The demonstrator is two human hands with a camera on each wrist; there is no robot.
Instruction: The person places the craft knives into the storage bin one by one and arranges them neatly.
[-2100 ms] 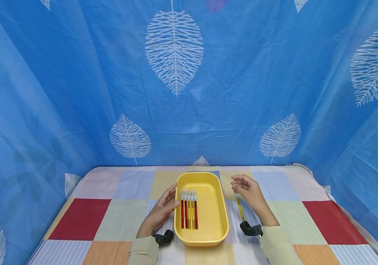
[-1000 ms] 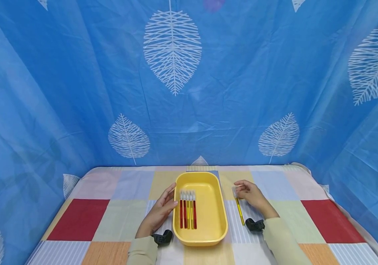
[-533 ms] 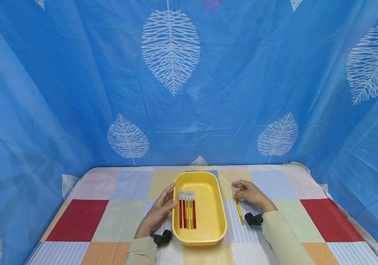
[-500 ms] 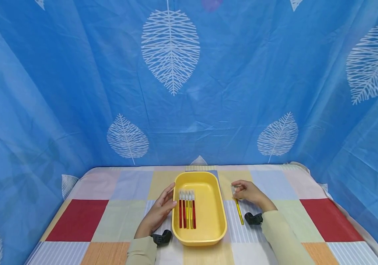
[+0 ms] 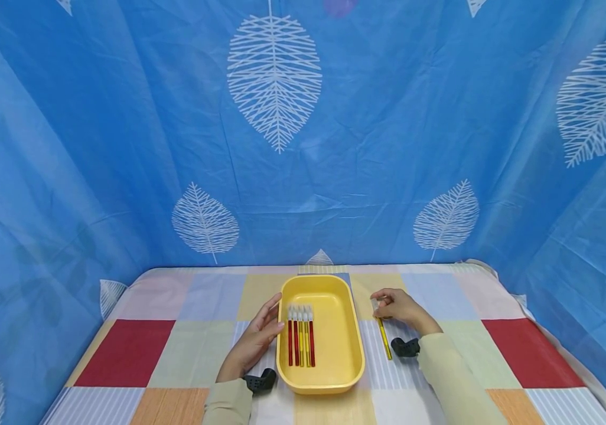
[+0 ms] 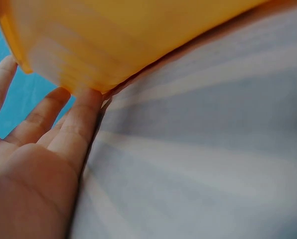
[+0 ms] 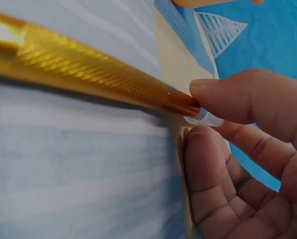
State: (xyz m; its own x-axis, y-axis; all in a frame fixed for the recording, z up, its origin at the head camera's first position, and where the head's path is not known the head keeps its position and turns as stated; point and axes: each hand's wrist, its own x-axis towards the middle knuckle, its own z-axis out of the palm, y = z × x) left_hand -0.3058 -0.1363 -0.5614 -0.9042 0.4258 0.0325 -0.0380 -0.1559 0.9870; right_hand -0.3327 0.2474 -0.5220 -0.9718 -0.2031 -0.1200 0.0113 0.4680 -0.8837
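My right hand (image 5: 401,308) pinches the clear-capped end of a gold craft knife (image 5: 384,337) to the right of the yellow tray (image 5: 359,348). In the right wrist view, thumb and fingers close on the pale cap (image 7: 208,117), and the knurled gold handle (image 7: 83,67) slants away along the cloth. My left hand (image 5: 254,344) rests against the tray's left side, thumb at the rim. Its fingers (image 6: 76,127) are fairly straight against the outer wall in the left wrist view. Inside the tray, several capped craft knives (image 5: 301,336), red and gold, lie side by side at the left.
A patchwork cloth (image 5: 138,354) covers the table. Behind it and at both sides hangs a blue curtain (image 5: 367,147) with white leaf prints. Each wrist carries a black camera mount (image 5: 261,382).
My right hand has lowered from above the gold craft knife and its fingers have closed on the capped end. The left hand and the tray keep their places.
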